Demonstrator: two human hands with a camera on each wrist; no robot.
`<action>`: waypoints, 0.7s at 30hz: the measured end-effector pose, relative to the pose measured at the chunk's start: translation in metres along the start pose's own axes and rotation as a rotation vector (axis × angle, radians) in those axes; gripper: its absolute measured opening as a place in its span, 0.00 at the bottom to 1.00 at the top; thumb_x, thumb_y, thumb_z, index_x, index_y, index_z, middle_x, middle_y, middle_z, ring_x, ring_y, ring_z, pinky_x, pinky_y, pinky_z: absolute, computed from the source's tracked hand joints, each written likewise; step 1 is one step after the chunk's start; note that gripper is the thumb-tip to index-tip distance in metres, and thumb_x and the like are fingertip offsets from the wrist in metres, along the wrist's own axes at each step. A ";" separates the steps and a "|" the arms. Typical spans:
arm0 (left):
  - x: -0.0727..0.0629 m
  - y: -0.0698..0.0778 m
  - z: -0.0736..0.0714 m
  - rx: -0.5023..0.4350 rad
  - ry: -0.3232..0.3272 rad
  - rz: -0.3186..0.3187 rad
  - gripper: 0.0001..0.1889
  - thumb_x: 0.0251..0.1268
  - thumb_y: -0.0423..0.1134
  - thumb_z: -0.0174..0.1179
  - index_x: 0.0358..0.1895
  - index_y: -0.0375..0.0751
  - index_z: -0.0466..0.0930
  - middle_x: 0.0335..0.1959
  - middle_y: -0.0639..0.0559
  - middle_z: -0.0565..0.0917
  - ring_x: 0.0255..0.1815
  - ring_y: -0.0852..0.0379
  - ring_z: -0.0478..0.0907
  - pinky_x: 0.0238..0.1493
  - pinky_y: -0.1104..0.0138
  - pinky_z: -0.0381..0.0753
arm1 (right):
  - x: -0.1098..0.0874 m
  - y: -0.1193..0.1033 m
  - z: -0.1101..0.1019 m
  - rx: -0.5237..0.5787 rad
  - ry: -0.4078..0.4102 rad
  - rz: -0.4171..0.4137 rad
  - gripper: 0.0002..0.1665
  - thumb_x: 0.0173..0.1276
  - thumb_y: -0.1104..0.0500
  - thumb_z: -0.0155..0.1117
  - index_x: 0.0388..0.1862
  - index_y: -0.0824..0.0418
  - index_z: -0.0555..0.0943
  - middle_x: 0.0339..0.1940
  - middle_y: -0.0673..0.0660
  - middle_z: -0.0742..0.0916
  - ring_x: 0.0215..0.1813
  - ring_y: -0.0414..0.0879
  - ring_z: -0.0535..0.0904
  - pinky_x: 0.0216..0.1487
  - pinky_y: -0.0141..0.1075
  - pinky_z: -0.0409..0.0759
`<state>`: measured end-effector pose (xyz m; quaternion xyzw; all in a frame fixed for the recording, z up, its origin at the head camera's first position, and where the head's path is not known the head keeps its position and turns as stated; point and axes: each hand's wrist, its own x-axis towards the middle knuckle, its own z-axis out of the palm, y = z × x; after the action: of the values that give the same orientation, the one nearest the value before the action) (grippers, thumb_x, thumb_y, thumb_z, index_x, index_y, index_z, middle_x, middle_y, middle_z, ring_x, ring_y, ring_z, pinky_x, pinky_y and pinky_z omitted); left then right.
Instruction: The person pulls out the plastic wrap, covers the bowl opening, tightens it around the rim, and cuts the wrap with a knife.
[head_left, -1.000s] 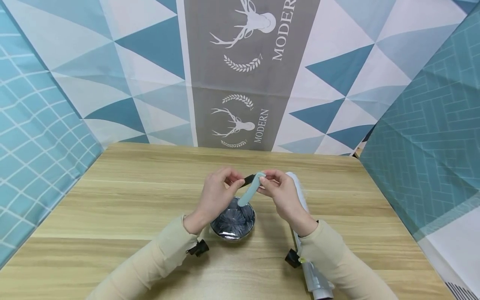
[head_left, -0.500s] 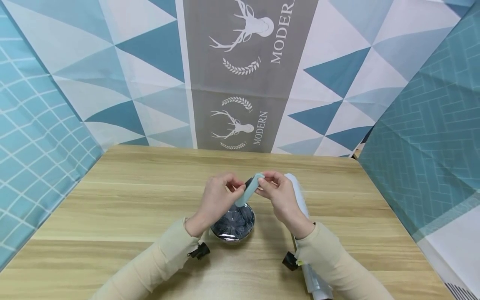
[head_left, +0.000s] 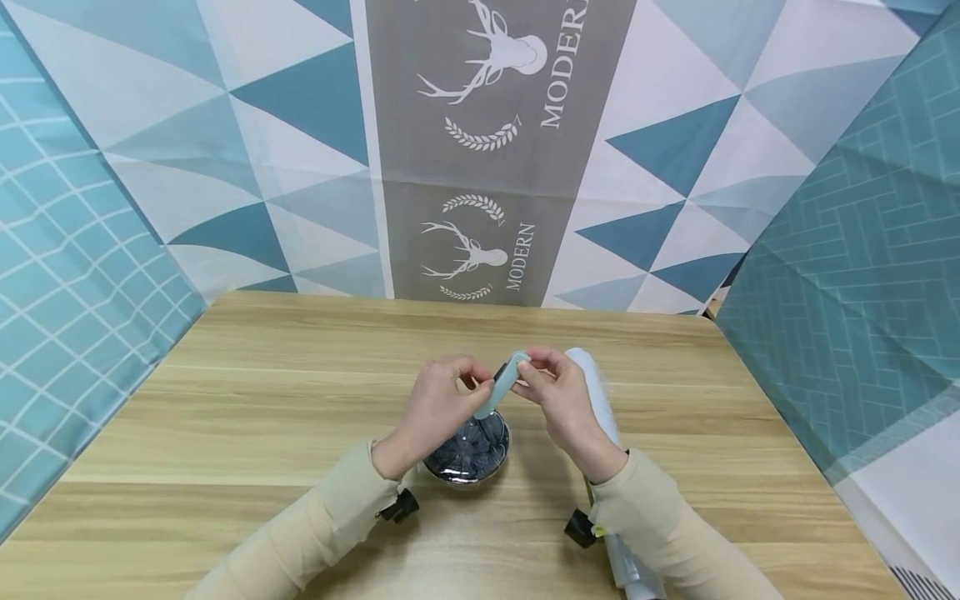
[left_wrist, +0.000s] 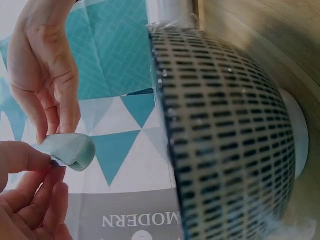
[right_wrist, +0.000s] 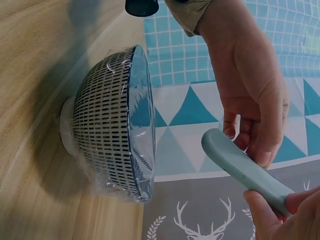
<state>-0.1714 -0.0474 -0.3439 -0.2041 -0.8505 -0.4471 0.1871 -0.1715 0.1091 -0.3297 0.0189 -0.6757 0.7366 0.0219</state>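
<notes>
A folding knife with a pale mint handle is held between both hands above the bowl; its dark blade shows only as a sliver along the handle. My right hand pinches the upper end of the handle. My left hand pinches the blade side, thumb and fingertips at the handle's edge. Close up in the right wrist view, the smooth rounded handle hides the blade. Below stands a bowl with dark dashes on its outside and clear film stretched over its mouth.
A long roll of cling film lies on the wooden table to the right, partly under the right forearm. Black wrist cameras hang below both sleeves. Patterned cloths enclose the table's back and sides.
The dark blade, which stuck out from the handle toward my left hand, has folded in against the handle. My left hand has moved slightly right and down with it.
</notes>
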 end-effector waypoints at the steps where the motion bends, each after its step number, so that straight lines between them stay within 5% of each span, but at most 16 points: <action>1: 0.000 0.000 0.000 -0.004 -0.009 -0.002 0.02 0.50 0.31 0.62 0.26 0.42 0.83 0.22 0.57 0.82 0.24 0.65 0.74 0.23 0.74 0.70 | 0.000 0.000 0.000 -0.003 0.002 0.002 0.14 0.65 0.72 0.50 0.49 0.78 0.69 0.36 0.57 0.75 0.33 0.36 0.79 0.39 0.29 0.80; 15: 0.000 0.000 0.004 -0.063 -0.094 -0.007 0.04 0.54 0.38 0.63 0.28 0.41 0.83 0.23 0.58 0.83 0.25 0.66 0.75 0.27 0.74 0.75 | 0.002 -0.003 -0.006 -0.103 -0.018 -0.007 0.15 0.66 0.69 0.52 0.50 0.74 0.71 0.36 0.56 0.77 0.33 0.37 0.77 0.37 0.33 0.81; 21: -0.002 0.001 0.004 -0.092 -0.137 0.027 0.03 0.55 0.36 0.62 0.29 0.42 0.83 0.25 0.58 0.83 0.26 0.66 0.75 0.25 0.73 0.75 | 0.002 -0.004 -0.008 -0.141 -0.056 -0.005 0.14 0.68 0.67 0.49 0.49 0.73 0.71 0.42 0.69 0.82 0.32 0.38 0.81 0.36 0.33 0.80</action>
<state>-0.1698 -0.0437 -0.3460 -0.2539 -0.8369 -0.4684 0.1250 -0.1730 0.1175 -0.3263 0.0393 -0.7261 0.6865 0.0061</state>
